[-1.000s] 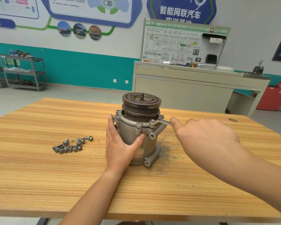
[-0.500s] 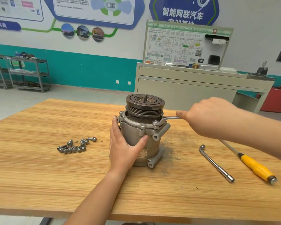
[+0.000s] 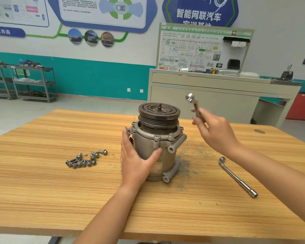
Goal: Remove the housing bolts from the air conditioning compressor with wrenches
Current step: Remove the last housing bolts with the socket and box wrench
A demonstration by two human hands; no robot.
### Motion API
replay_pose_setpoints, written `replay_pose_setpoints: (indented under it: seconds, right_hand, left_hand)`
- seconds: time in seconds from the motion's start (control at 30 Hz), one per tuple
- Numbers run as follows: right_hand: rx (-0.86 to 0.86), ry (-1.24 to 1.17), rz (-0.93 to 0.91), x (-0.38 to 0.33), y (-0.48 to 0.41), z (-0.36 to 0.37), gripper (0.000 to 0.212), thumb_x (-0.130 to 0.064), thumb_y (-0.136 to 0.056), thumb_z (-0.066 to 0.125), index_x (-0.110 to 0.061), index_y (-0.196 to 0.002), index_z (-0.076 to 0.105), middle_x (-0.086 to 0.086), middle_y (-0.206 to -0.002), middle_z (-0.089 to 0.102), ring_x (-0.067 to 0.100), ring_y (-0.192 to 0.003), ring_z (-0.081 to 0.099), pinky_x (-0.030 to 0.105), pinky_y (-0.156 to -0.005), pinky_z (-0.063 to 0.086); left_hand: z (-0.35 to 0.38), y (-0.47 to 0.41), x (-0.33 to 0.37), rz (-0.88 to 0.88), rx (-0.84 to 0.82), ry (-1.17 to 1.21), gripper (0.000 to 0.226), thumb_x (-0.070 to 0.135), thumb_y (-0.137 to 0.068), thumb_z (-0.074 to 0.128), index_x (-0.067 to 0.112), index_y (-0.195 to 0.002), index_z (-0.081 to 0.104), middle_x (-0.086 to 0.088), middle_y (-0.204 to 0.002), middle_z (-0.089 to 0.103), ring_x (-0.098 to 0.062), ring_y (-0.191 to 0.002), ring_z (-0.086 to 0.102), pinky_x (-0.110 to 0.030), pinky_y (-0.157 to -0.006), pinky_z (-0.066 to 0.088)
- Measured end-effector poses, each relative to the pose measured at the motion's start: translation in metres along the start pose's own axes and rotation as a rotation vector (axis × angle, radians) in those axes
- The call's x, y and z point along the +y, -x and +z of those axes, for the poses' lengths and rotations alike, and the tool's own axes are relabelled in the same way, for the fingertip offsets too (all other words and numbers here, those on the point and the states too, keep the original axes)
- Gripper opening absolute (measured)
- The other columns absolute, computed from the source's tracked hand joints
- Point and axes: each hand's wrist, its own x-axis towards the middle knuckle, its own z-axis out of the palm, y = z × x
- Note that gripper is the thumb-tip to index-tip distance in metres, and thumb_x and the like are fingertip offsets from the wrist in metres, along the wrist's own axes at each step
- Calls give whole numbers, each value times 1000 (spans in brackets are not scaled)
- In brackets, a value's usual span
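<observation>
The grey air conditioning compressor (image 3: 164, 152) stands upright on the wooden table (image 3: 42, 191), with its dark pulley on top. My left hand (image 3: 136, 159) grips the left side of its housing, thumb across the front. To the right of the pulley, my right hand (image 3: 213, 132) holds a small flat wrench (image 3: 194, 105) raised in the air, its ring end pointing up and clear of the compressor. Bolts remain in the flange lugs near the front (image 3: 171, 135). A pile of several removed bolts (image 3: 85, 159) lies to the left.
An L-shaped socket wrench (image 3: 236, 176) lies on the table to the right of the compressor. Dark grime marks the wood beside the housing. A beige training bench (image 3: 218, 95) stands behind the table and metal shelves (image 3: 25, 81) stand at the far left.
My right hand has lifted the wrench off the flange bolt and swung it up above the pulley's right side. The left hand stays on the housing. The view has shifted.
</observation>
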Motion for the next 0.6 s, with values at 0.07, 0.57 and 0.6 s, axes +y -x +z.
replay_pose_setpoints:
  seconds: [0.07,0.57,0.6]
  right_hand:
    - [100,-275,85,-14,14,-14,33,-12,-96,45,-12,-128,49,1,-60,58,1,-49,52,11,-52,39]
    - [-479,835,72,-75,41,-50,62,-11,-94,32,-28,-145,1,-4,-77,39,23,-81,57,27,-39,16]
    - [-499,854,36,-77,39,-49,64,-8,-92,33,-24,-146,1,-4,-87,47,23,-87,59,27,-37,16]
  left_hand:
    - [1,-1,-1,6,-1,0,107,72,-54,60,53,-134,-9,21,-144,13,-13,-143,16,-49,-113,28]
    - [3,-1,-4,12,4,-14,108,72,-55,58,49,-138,-6,23,-138,14,-5,-140,15,-42,-115,23]
    - [3,-1,-5,13,8,-17,110,72,-55,58,46,-141,-5,22,-138,15,-7,-141,15,-41,-115,23]
